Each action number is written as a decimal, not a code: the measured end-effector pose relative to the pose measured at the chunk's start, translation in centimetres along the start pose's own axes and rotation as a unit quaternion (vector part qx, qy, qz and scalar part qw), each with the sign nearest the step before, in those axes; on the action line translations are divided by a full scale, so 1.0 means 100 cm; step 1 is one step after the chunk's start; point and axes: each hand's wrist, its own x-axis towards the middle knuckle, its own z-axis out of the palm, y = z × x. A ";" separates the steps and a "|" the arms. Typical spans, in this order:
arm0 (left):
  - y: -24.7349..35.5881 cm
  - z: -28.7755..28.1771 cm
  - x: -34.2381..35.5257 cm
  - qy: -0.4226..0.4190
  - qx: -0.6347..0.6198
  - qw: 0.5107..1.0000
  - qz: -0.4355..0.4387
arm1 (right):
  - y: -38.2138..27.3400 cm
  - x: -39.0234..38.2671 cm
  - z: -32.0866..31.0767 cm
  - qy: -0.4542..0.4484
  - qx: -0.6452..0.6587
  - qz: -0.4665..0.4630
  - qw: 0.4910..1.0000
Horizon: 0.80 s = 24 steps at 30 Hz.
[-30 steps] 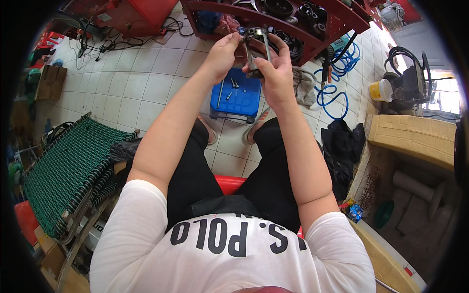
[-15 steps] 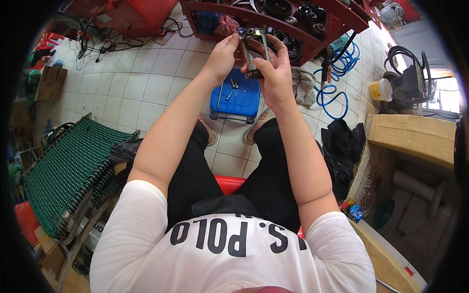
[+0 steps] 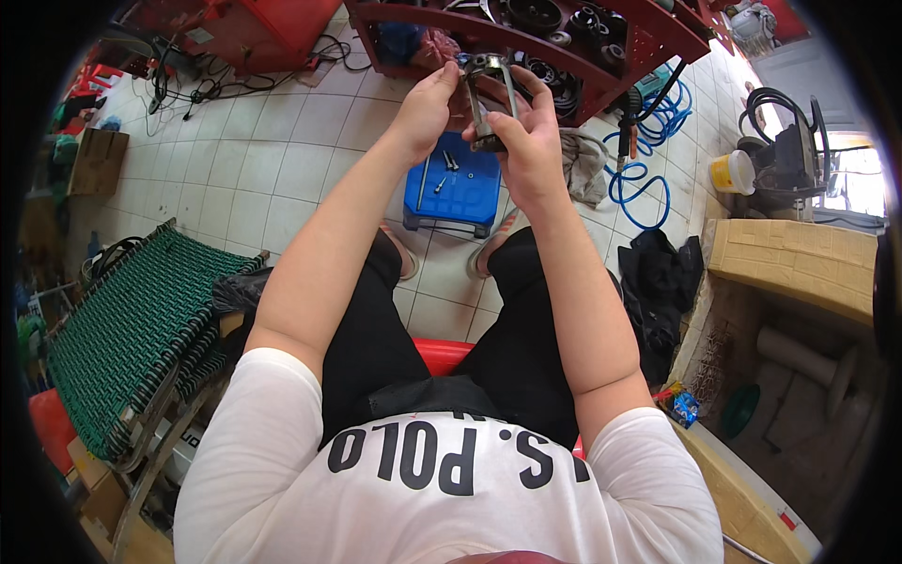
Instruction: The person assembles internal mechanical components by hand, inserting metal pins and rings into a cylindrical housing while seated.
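Green woven cot (image 3: 141, 329), coiled blue hose (image 3: 665, 124), white bucket (image 3: 741, 174)

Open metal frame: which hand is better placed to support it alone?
Probably the right hand: its thumb lies low on the open metal frame, fingers along its right side. The left hand has only fingertips by its upper left edge.

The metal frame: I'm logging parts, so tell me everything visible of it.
The metal frame is open and elongated: two long side bars join a far end to a darker near end. It looks like grey, partly dark metal. The right hand holds it up before the red shelf, thumb by the near end. The left hand has fingertips beside its far end; contact is unclear.
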 end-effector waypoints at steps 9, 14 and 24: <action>-0.008 -0.014 0.008 0.073 -0.008 0.997 -0.036 | 0.000 0.000 0.003 -0.008 0.016 0.003 1.000; -0.005 -0.010 0.008 0.055 -0.005 0.998 -0.006 | -0.001 0.001 0.001 0.009 0.003 -0.012 1.000; 0.000 0.000 0.003 0.051 -0.030 0.998 -0.033 | 0.002 0.001 -0.001 0.012 -0.062 -0.011 0.998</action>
